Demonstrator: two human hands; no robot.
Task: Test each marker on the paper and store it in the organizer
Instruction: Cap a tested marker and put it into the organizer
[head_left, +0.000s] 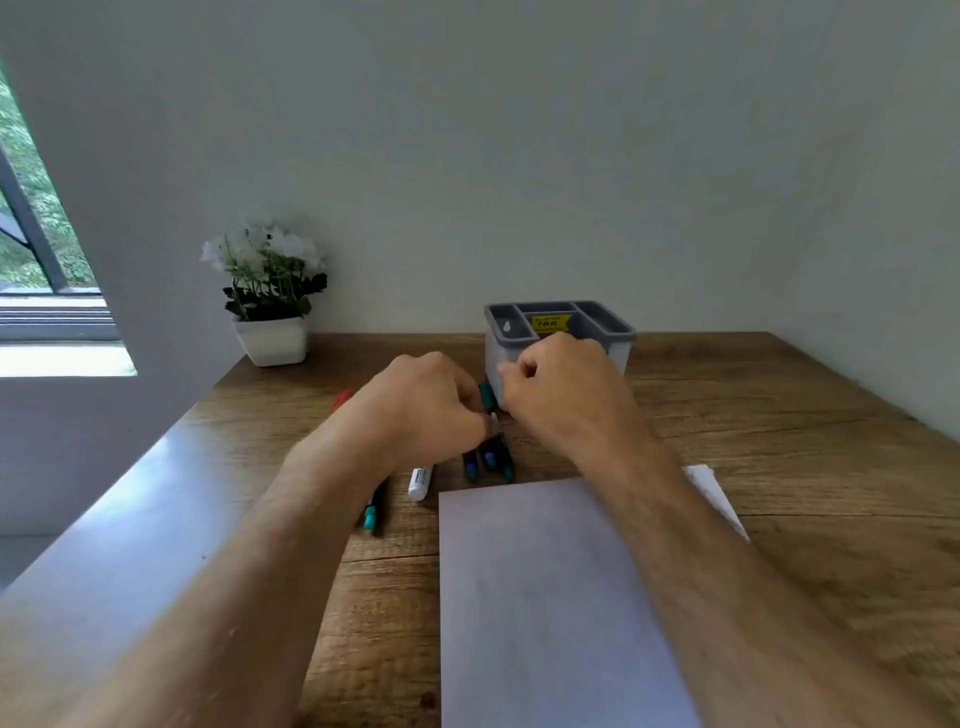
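**Marker held between both hands, in front of organizer**

Marker (488, 397): green-capped, held above the table (779, 415) just in front of the organizer. Only the green end and a small white part below it show between the hands. Long axis runs roughly away from the person, green end toward the far wall, tilted slightly left. The rest of its barrel is hidden.

Left hand (426, 405): back of hand up, fingers curled inward, tips pinching the marker's near part. Forearm reaches in from the lower left.

Right hand (563, 387): back of hand up, knuckles raised, fingers curled toward the marker's green end. The contact itself is hidden behind the knuckles. Forearm crosses over the paper from the lower right.

Organizer (558, 322): grey, several compartments, yellow price sticker inside, standing at the far side of the table, just behind the right hand.

Paper (545, 597): white sheet lying flat, near edge of table, under the right forearm.

Loose markers (488, 462): a dark cluster with blue and green ends lies just beyond the paper's far edge, long axes roughly toward the person. White marker (421, 482) beside them to the left; teal-tipped pen (371, 514) under the left forearm; red marker (343, 399) beyond the left hand.

Plant (270, 291): white flowers, white pot, far left corner.
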